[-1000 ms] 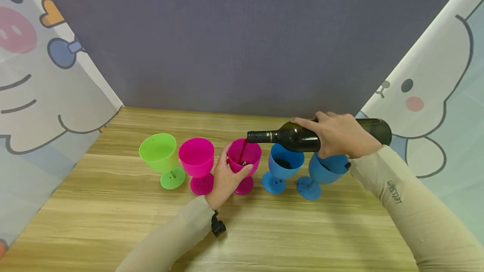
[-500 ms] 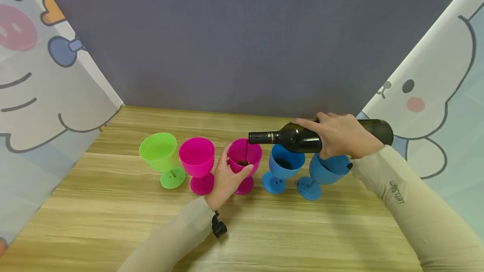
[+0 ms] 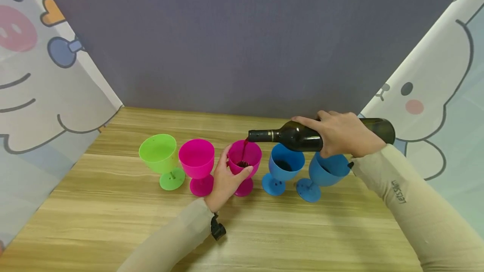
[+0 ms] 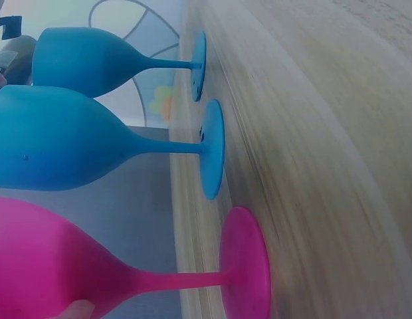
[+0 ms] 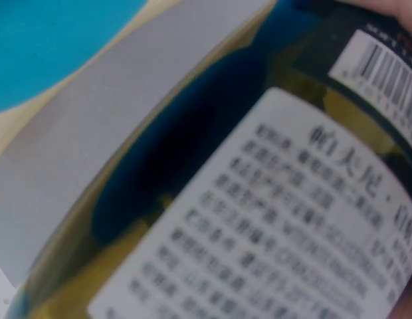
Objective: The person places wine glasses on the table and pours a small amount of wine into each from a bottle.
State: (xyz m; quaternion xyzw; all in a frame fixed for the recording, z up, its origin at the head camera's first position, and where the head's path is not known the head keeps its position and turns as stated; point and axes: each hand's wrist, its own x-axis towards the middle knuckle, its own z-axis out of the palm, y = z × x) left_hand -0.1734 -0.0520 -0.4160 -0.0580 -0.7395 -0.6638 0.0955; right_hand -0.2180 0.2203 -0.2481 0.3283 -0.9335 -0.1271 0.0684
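In the head view my right hand [image 3: 342, 134] grips a dark wine bottle [image 3: 298, 136] round its body, tilted almost level with its neck to the left. A thin red stream of wine [image 3: 244, 151] runs from its mouth into a magenta goblet [image 3: 252, 167], where dark liquid lies at the bottom. My left hand [image 3: 228, 177] holds that goblet's bowl, thumb on the near side and fingers on the left. The left wrist view shows the goblet's stem and foot [image 4: 249, 276] upright on the table. A white printed label [image 5: 259, 226] fills much of the right wrist view.
Left of the held goblet stand another magenta goblet [image 3: 196, 158] and a lime green goblet [image 3: 159, 154]. To its right are two blue goblets [image 3: 285, 171], the nearer one with dark liquid inside, below the bottle. A grey panel [image 3: 242, 45] rises behind the wooden table [image 3: 113, 213].
Wine keeps streaming into the held goblet, and the dark liquid there looks a little wider. The bottle has shifted very slightly to the right; the left hand stays on the goblet.
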